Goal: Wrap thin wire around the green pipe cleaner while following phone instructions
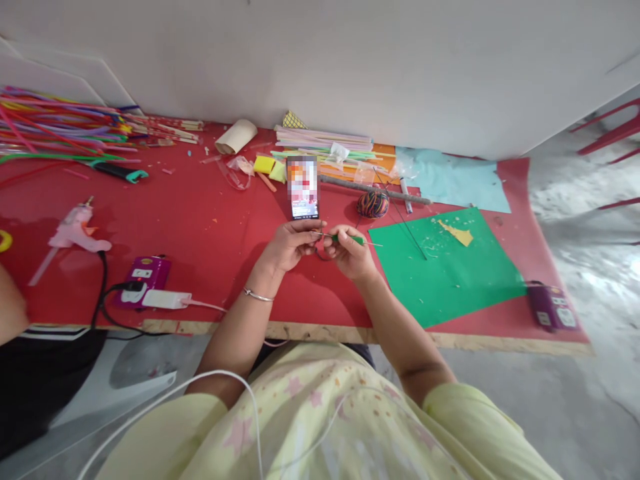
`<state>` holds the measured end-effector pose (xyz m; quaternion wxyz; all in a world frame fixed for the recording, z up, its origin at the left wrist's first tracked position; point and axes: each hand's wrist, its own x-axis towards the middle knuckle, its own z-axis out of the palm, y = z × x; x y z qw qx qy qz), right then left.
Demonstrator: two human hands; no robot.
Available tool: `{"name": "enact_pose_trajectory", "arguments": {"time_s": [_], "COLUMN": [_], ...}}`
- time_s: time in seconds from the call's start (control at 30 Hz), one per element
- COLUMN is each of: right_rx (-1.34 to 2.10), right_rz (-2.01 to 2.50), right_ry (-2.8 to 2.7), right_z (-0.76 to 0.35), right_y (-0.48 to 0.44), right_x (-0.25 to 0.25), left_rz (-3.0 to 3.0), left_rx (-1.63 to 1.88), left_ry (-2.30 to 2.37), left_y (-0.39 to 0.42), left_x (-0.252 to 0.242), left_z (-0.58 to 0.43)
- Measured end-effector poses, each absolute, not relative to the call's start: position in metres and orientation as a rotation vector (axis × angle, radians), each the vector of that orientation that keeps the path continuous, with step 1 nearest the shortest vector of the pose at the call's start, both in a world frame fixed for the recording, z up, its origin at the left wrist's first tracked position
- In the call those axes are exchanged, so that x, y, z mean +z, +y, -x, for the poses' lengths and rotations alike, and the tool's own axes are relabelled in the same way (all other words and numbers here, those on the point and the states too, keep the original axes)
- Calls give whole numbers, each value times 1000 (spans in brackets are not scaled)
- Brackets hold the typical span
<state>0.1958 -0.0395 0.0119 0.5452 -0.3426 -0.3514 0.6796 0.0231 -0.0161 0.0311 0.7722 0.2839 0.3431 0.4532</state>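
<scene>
My right hand is closed around a green-handled crochet hook, whose thin metal shaft points left. Facing it, my left hand pinches a small dark piece of yarn work at the hook's tip. Fingers partly cover that piece, so its shape is unclear. A dark strand loops below, between both hands. Just beyond them a phone stands upright with its screen lit. Behind my right hand lies a multicoloured yarn ball, with dark needles or strands beside it.
On the red table lie a green sheet, a grey stick, paper strips, a cardboard tube and pipe cleaners. Left are a pink glue gun and purple power socket. A person's arm shows at far left.
</scene>
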Motion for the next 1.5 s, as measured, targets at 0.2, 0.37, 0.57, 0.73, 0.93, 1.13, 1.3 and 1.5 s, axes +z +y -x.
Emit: {"name": "enact_pose_trajectory", "arguments": {"time_s": [0.2,0.37,0.57,0.73,0.93,1.13,1.3,1.5], "right_rx": [1571,1530,1515,1437,1384,1455,1481,1037], "right_rz": [790,785,829,905,880,777,834,1002], "right_ry": [-733,-679,-699,-712,-584,-554,-630,-958], "right_z": [-197,-194,-196,-188,-167,-165,-171,-166], "right_y": [-37,-34,-34,-35,-39,-40,-37,-43], "right_x": [11,11,12,14,11,4,6,7], "left_rz": [-791,-893,-949,-1073,-910,-597,-741,-871], "left_rx": [1195,1318,1336,1425,1462,1360,1431,1393], "left_ry": [861,955,1001,1150,1165,960,992,1160], "left_y": [-18,-17,-19,-26,-31,-22,-23,-32], "left_x": [26,16,22,30,23,19,18,19], "left_z": [-33,-37,-39,-41,-54,-59,-54,-52]}}
